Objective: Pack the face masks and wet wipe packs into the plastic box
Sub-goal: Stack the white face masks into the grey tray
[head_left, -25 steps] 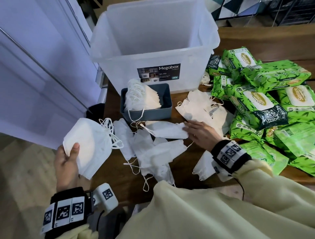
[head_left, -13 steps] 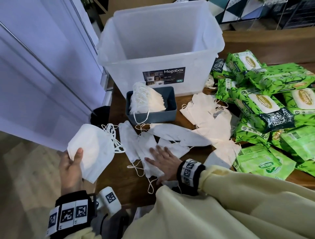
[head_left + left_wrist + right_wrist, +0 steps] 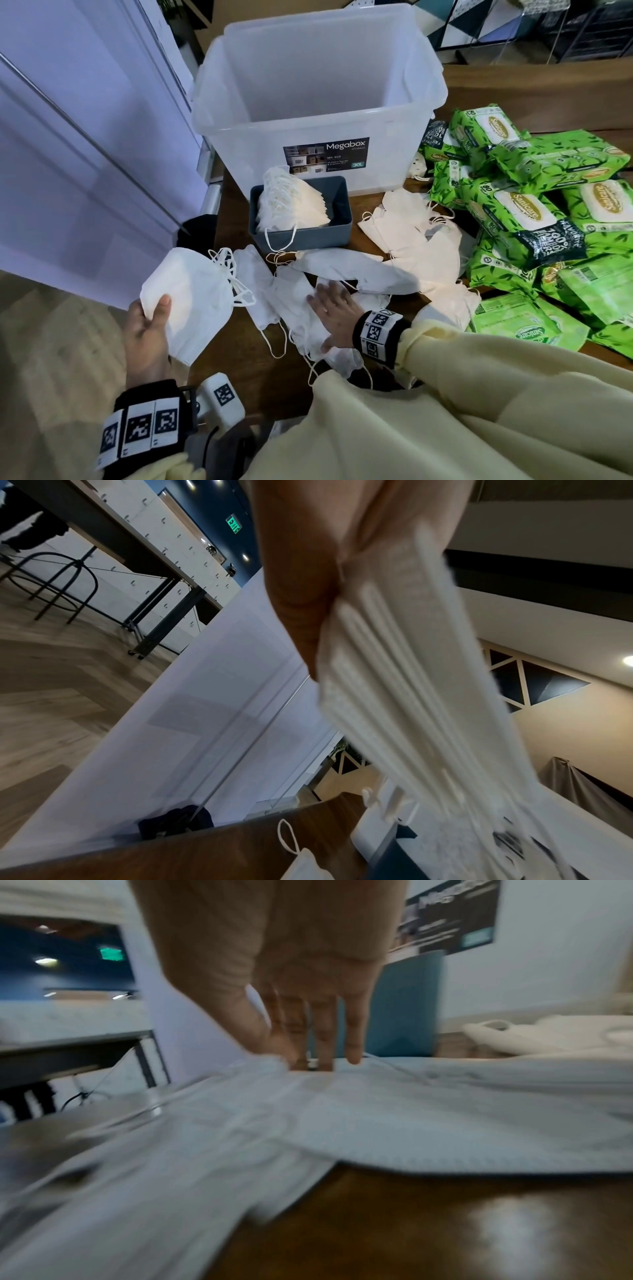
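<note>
My left hand (image 3: 147, 325) grips a stack of white face masks (image 3: 191, 301) off the table's left edge; the left wrist view shows the stack (image 3: 411, 683) edge-on in my fingers. My right hand (image 3: 332, 311) lies flat with straight fingers on loose white masks (image 3: 294, 308) spread on the wooden table; in the right wrist view the fingertips (image 3: 322, 1053) press on the masks (image 3: 342, 1110). The clear plastic box (image 3: 239, 154) stands open at the back. Green wet wipe packs (image 3: 527, 212) are piled at the right.
A small grey-blue bin (image 3: 301, 236) in front of the box holds several upright masks. More masks (image 3: 421, 246) lie between the bin and the wipe packs. A white partition (image 3: 85, 154) stands to the left of the table (image 3: 260, 380).
My right hand has moved left from the masks near the wipe packs to the loose masks at the table's front. My left hand has kept holding its stack.
</note>
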`<state>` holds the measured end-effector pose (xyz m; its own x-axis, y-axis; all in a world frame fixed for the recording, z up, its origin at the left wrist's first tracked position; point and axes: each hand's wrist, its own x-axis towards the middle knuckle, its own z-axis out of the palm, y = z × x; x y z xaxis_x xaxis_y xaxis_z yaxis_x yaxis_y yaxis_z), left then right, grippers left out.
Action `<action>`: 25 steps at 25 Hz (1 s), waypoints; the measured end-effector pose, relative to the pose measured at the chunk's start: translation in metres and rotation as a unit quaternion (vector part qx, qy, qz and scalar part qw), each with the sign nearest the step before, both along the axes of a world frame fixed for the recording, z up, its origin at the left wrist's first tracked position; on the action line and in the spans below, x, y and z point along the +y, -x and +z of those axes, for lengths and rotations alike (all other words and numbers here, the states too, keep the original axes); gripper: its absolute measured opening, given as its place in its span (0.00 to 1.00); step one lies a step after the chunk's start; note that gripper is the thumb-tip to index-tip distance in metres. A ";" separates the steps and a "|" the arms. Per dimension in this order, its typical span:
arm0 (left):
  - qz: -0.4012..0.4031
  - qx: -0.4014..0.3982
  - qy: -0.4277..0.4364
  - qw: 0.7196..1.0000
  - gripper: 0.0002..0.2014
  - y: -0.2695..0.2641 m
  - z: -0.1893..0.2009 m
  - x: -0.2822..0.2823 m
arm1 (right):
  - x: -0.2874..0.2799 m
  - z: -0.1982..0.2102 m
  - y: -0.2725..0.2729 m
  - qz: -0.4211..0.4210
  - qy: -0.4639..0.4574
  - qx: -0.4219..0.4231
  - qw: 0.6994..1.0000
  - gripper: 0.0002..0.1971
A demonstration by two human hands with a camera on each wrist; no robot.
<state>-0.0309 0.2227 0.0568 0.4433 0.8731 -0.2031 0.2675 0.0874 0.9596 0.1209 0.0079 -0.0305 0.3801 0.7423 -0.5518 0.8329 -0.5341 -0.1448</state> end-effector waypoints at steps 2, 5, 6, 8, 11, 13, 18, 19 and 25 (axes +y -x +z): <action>-0.009 0.003 0.001 1.000 0.04 -0.003 0.005 0.001 | 0.003 0.006 -0.015 -0.025 -0.074 -0.015 0.997 0.35; -0.013 0.013 0.013 1.000 0.06 0.001 0.006 0.002 | -0.012 0.014 -0.056 -0.096 -0.102 0.004 0.990 0.27; -0.013 0.011 0.019 1.000 0.07 0.001 0.007 0.001 | -0.013 0.012 -0.061 -0.097 -0.095 -0.001 0.991 0.24; -0.013 0.009 0.025 1.000 0.07 0.000 0.007 -0.001 | -0.006 0.003 -0.046 -0.092 -0.067 0.011 0.993 0.31; -0.009 0.011 0.021 1.000 0.06 0.000 0.008 -0.002 | 0.013 -0.009 -0.012 -0.071 -0.057 0.024 0.996 0.37; -0.007 0.020 0.017 1.000 0.06 0.003 0.008 0.001 | 0.018 -0.009 -0.010 -0.047 -0.086 0.019 0.995 0.30; 0.018 0.013 0.041 0.999 0.14 0.009 0.009 0.002 | 0.004 0.011 -0.053 -0.010 -0.052 0.063 0.997 0.23; 0.017 0.009 0.047 0.999 0.13 0.007 0.010 0.000 | 0.002 0.017 -0.058 0.022 -0.036 0.055 0.998 0.23; -0.044 0.021 0.054 0.997 0.11 -0.029 0.001 -0.022 | -0.003 0.005 -0.015 0.014 -0.042 -0.066 0.997 0.36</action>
<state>-0.0021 0.2010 0.0576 0.5070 0.8029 -0.3136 0.3180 0.1639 0.9338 0.1356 0.0046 -0.0258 0.4240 0.7947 -0.4344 0.8620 -0.5012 -0.0755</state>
